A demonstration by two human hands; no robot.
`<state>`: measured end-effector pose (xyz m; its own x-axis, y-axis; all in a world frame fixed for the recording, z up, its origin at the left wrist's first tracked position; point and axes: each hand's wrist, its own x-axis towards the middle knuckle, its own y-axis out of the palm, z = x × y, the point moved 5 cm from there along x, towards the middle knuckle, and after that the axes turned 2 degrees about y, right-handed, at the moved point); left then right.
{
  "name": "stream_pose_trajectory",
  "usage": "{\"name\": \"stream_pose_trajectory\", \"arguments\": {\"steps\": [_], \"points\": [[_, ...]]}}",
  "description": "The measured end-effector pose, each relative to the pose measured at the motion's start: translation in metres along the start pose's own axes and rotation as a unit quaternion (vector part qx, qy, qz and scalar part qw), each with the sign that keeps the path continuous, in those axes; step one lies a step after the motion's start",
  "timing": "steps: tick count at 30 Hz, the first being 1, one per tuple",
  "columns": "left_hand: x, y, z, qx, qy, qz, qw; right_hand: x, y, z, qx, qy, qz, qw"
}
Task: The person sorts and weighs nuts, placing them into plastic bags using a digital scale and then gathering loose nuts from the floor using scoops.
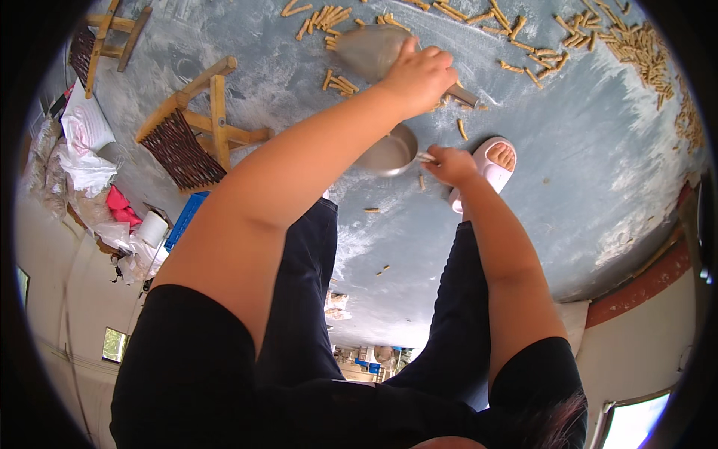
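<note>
My left hand [420, 76] is closed around a blurred grey scoop-like tool [367, 53], whose broad oval part points left and whose handle end sticks out to the right of the fingers. Nearer to me, my right hand [451, 165] grips the short handle of a small round metal pan [390, 152]. The pan is low over or on the grey floor [392, 247]; which of the two cannot be told. Short brown twisted sticks [328, 19] lie around the scoop-like tool, and one stick [461, 129] lies right of the pan.
A wooden folding stool with a woven seat [182, 151] stands at left, another stool [84, 53] beyond it. Bags [87, 123] and a blue crate [185, 216] are along the left wall. A larger heap of sticks [639, 53] spreads at upper right. My slippered foot [493, 168] is beside my right hand.
</note>
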<state>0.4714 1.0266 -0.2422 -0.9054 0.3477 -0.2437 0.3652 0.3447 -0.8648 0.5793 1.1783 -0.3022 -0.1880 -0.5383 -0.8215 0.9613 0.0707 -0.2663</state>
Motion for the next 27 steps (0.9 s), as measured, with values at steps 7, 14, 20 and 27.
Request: {"name": "stream_pose_trajectory", "arguments": {"steps": [7,14,20,27], "points": [[-0.092,-0.24,0.059,-0.317,-0.013,-0.409,0.855,0.029,-0.245,-0.106,0.251,0.099,-0.382,0.884],[-0.215,-0.29,0.04,-0.176,-0.155,-0.524,0.819,0.032,-0.223,-0.014,0.067,0.045,-0.23,0.97],[-0.29,-0.234,0.028,-0.218,-0.352,-0.447,0.793,0.01,0.027,0.068,0.028,-0.038,0.131,0.99],[-0.329,-0.197,0.008,-0.252,-0.423,-0.426,0.759,0.063,0.023,0.067,0.052,-0.025,0.092,0.994]]}}
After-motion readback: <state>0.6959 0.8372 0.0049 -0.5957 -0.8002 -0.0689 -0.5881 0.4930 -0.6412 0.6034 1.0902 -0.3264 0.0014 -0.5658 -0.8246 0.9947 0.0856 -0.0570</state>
